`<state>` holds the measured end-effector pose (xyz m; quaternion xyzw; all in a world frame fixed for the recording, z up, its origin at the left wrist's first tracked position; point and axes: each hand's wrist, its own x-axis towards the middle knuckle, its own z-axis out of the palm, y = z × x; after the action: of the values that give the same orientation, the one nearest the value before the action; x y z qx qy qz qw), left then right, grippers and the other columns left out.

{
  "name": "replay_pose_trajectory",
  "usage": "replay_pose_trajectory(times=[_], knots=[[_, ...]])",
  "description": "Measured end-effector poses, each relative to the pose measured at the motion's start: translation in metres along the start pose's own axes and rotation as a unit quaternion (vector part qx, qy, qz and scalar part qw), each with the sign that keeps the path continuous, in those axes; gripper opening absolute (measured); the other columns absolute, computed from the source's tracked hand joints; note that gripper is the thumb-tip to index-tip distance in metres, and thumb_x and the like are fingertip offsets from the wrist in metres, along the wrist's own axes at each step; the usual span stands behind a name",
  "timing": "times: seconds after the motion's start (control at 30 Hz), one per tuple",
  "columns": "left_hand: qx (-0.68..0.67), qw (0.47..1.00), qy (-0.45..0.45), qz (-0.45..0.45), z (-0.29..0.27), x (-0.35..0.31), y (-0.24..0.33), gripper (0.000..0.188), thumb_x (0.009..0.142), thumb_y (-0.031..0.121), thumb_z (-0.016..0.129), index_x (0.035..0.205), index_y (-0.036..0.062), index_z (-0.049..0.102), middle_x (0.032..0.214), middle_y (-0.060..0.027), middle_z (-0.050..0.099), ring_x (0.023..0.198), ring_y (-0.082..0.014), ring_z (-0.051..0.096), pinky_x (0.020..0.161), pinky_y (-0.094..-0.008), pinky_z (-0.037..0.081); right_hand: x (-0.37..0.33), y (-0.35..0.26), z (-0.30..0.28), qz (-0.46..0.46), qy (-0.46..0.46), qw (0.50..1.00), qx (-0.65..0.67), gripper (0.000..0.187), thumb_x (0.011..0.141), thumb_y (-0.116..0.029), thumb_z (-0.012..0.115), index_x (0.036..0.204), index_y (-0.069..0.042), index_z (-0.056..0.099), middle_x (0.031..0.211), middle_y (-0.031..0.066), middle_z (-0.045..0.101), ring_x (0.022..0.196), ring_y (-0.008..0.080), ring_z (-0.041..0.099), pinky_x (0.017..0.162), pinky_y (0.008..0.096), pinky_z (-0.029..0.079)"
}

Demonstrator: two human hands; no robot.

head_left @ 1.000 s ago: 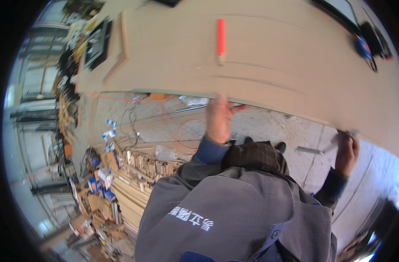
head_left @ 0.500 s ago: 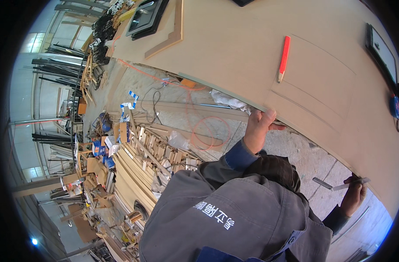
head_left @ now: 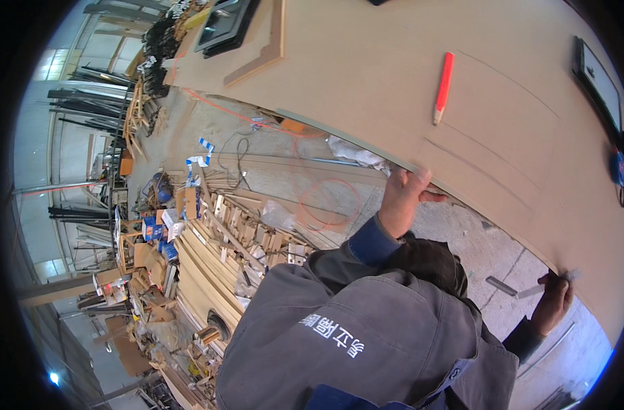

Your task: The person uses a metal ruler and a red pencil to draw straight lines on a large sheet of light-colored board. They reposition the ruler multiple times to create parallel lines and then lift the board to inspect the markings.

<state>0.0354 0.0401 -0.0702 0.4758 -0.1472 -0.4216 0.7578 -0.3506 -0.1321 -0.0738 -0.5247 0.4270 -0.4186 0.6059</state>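
A large brown board [head_left: 367,61] slants across the upper part of the view. Along its near edge lies a thin grey-green strip [head_left: 346,139]. My left hand [head_left: 402,199] is closed on the board's edge at the strip's right end, thumb on top and fingers below. Farther right, my right hand [head_left: 555,304] is closed round an angled grey metal tool [head_left: 531,292] at the same edge. One end of the tool rests by the board, while its darker arm sticks out below. A red carpenter's pencil [head_left: 444,89] lies on the board near several thin drawn lines.
On the board also sit a glass-fronted black frame [head_left: 230,27], an L-shaped brown piece [head_left: 261,63], a dark flat device [head_left: 599,89] and a blue tape measure [head_left: 617,168]. Orange hose [head_left: 329,205], wood offcuts [head_left: 257,232] and cardboard boxes [head_left: 189,203] lie on the floor at left.
The right hand has turned and shifted slightly, and the tool's end at the board edge tilts with it. My left hand keeps its grip. The whole view has moved a little.
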Motion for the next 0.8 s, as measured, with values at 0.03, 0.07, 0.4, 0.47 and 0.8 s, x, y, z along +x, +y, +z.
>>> replay_pose_trajectory(times=[0.03, 0.07, 0.4, 0.47, 0.8], knots=[[-0.007, 1.000, -0.001, 0.000, -0.001, 0.000, -0.002, 0.053, 0.102, 0.043, 0.054, 0.134, -0.0001, 0.051, 0.124, -0.0158, 0.067, 0.111, -0.0267, 0.068, 0.085, -0.0438, 0.060, -0.002, -0.001, -0.002, -0.001, 0.018, 1.000, -0.005, 0.033, 0.105, -0.023, 0.053, 0.122, 0.005, 0.059, 0.090, 0.0114, 0.065, 0.082, 0.0219, 0.063, 0.081, 0.0347, 0.048], [-0.015, 1.000, -0.002, 0.000, -0.003, -0.001, -0.003, 0.053, 0.102, 0.042, 0.054, 0.134, 0.0003, 0.051, 0.124, -0.0154, 0.066, 0.111, -0.0270, 0.068, 0.085, -0.0443, 0.060, -0.001, 0.001, -0.003, -0.013, -0.001, 1.000, 0.001, 0.032, 0.104, -0.021, 0.053, 0.123, 0.005, 0.058, 0.090, 0.0103, 0.065, 0.081, 0.0216, 0.063, 0.081, 0.0345, 0.048], [0.018, 1.000, -0.023, -0.005, -0.005, 0.000, 0.001, 0.055, 0.103, 0.045, 0.052, 0.135, 0.0001, 0.050, 0.127, -0.0153, 0.064, 0.111, -0.0278, 0.067, 0.088, -0.0471, 0.059, -0.001, -0.017, 0.020, -0.028, 0.006, 0.999, 0.047, 0.031, 0.104, -0.022, 0.056, 0.121, 0.004, 0.062, 0.092, 0.0078, 0.065, 0.079, 0.0193, 0.063, 0.073, 0.0349, 0.053], [0.026, 1.000, -0.013, -0.003, -0.004, 0.000, 0.002, 0.055, 0.103, 0.046, 0.052, 0.135, 0.0004, 0.050, 0.127, -0.0147, 0.063, 0.110, -0.0273, 0.066, 0.087, -0.0466, 0.059, -0.004, -0.027, 0.037, -0.019, 0.041, 0.999, 0.021, 0.033, 0.103, -0.026, 0.058, 0.117, 0.004, 0.062, 0.081, 0.0055, 0.060, 0.071, 0.0181, 0.060, 0.071, 0.0339, 0.052], [0.044, 0.998, -0.035, -0.024, -0.002, 0.003, 0.005, 0.054, 0.103, 0.049, 0.051, 0.129, 0.0015, 0.054, 0.119, -0.0127, 0.065, 0.103, -0.0266, 0.067, 0.084, -0.0413, 0.059, -0.006, -0.033, 0.046, -0.028, 0.005, 1.000, -0.012, 0.031, 0.105, -0.025, 0.053, 0.119, 0.002, 0.059, 0.089, 0.0113, 0.068, 0.071, 0.0173, 0.065, 0.068, 0.0311, 0.053]])
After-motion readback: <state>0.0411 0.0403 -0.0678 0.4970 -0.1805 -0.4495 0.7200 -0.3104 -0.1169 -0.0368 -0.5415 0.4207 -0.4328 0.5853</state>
